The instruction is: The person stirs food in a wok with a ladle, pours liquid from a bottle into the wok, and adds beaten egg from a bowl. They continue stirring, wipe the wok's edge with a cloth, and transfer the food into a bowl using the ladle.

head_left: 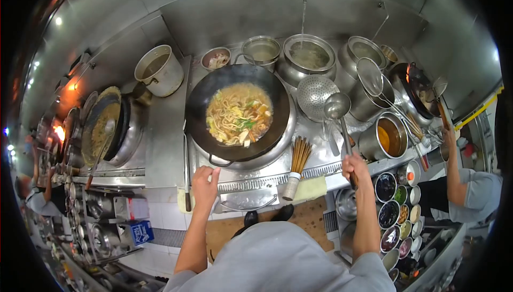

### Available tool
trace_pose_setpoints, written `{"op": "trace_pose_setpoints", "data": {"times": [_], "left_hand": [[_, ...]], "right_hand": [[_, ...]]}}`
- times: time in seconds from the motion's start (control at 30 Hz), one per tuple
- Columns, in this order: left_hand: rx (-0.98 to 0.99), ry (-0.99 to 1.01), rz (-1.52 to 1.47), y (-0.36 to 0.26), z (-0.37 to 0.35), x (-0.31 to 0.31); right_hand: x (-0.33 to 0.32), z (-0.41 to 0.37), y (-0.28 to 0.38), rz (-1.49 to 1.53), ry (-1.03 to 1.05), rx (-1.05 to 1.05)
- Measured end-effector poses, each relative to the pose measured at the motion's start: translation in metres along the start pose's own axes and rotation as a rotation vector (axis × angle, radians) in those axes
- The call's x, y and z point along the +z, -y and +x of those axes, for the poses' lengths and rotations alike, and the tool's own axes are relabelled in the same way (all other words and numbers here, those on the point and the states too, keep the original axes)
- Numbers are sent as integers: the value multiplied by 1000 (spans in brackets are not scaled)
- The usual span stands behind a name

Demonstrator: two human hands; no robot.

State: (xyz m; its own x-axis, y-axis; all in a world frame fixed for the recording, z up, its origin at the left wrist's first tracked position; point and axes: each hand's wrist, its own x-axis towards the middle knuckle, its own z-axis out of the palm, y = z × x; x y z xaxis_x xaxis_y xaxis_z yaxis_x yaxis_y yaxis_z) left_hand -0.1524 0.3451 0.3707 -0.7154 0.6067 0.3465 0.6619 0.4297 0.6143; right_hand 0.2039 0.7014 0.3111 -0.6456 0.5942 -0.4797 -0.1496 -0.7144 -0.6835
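Both our forearms reach forward to the near edge of the desk (163,142). Our left hand (204,185) sits just beside the wok's (200,89) near loop, fingers partly curled; we cannot tell whether it grips anything. Our right hand (356,168) wraps the handle of a ladle (337,106), bowl pointing toward the far edge. Noodles (239,116) fill the wok's middle, back from the near edge.
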Motion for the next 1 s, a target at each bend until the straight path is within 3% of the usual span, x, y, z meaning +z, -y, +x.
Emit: {"op": "trace_pose_setpoints", "data": {"times": [0.03,0.1,0.13,0.2,0.23,0.27,0.33,0.47,0.53,0.57,0.6,0.67,0.7,0.8,0.87,0.93,1.0], "left_hand": [[2,62,9,6,-3,1],[105,59,41,6,-1,1],[211,59,84,7,-1,-1],[173,141,85,23,-4,2],[216,167,105,30,-4,6],[261,195,124,36,-5,10],[277,205,113,45,-10,14],[287,226,72,50,-11,10],[306,232,38,50,-12,8],[297,232,52,50,-12,5],[289,234,62,50,-13,4],[308,296,37,54,-15,1],[324,288,42,56,-16,1],[393,297,30,59,-21,-4],[342,294,-70,61,-42,-10],[346,333,-105,50,-66,-23],[372,458,-234,45,-82,-26]], "right_hand": [[8,-15,-12,-9,-2,-6],[42,-45,-40,-1413,-469,-494],[60,-55,-48,-1420,-468,-498],[91,-71,-62,-1343,-350,-606],[86,-64,-78,-1251,-302,-510],[154,-95,-64,-901,-239,-151],[182,-87,-84,-699,-30,-93],[212,-33,-131,-702,212,-12],[199,10,-178,-1414,52,-725],[258,-38,-148,-1397,-75,-260],[258,-36,-159,-1391,-109,-263],[241,-39,-182,-1116,-210,-622],[234,-42,-189,-1066,-274,-647],[203,-56,-191,-1020,-482,-438],[133,-50,-192,-1256,-544,-372],[98,-64,-184,-1464,-580,-11],[63,-73,-196,-1696,-635,-153]]}}
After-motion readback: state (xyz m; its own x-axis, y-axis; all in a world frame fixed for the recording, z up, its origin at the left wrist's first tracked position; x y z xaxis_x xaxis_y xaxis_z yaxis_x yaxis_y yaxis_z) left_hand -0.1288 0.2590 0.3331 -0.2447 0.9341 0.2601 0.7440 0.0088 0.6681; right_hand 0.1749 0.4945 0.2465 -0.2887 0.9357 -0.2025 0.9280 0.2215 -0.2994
